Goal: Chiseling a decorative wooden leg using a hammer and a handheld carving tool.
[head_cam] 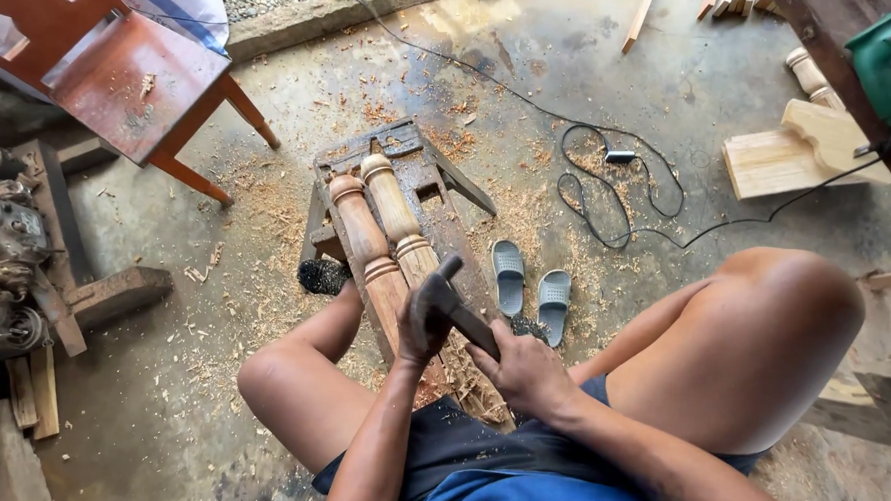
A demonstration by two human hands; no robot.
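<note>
I sit astride a low, dark wooden bench (425,154) with two turned wooden posts (371,227) lying side by side along it. My left hand (425,320) wraps around the dark metal head of a hammer (451,281), just above the near ends of the posts. My right hand (522,369) grips the same hammer's handle lower down, close to my lap. Wood chips lie on the bench under my hands.
A red-brown wooden chair (133,77) stands at the upper left, with old machinery (0,241) on the left. A pair of grey slippers (531,279) and a coiled black cable (618,188) lie on the sawdust-strewn concrete floor. At the upper right are cut wood pieces (801,146) and a green power tool (890,55).
</note>
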